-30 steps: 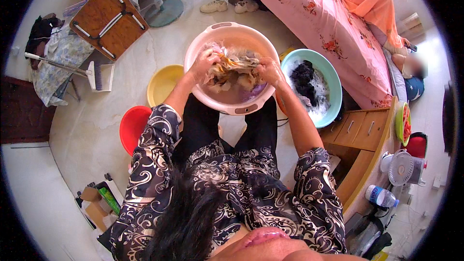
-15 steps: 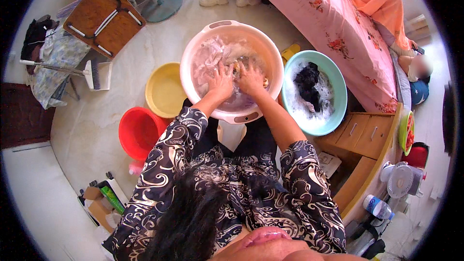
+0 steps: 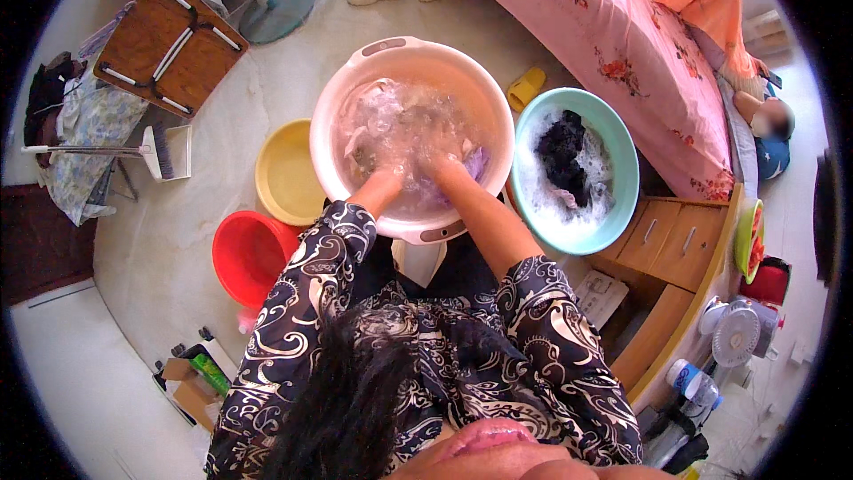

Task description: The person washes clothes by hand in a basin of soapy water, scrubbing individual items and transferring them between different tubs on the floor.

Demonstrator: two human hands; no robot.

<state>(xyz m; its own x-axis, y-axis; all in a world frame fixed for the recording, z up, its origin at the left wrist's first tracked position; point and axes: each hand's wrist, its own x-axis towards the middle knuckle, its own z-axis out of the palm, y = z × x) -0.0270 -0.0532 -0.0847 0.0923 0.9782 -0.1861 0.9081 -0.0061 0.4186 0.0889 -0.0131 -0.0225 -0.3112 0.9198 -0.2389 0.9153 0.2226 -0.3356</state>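
The left hand (image 3: 391, 169) and right hand (image 3: 435, 163) dip side by side into churned water (image 3: 431, 111) — fingers hidden, so I cannot tell whether they grip or lie loose. Around them is soaked laundry (image 3: 380, 93), pale pinkish and crumpled toward the far left, with a purple piece (image 3: 477, 163) bunched beside the right wrist. It all lies in a pink basin (image 3: 321, 138). To its right, a teal basin (image 3: 626, 156) holds dark clothes (image 3: 564, 160) among white suds (image 3: 553, 213).
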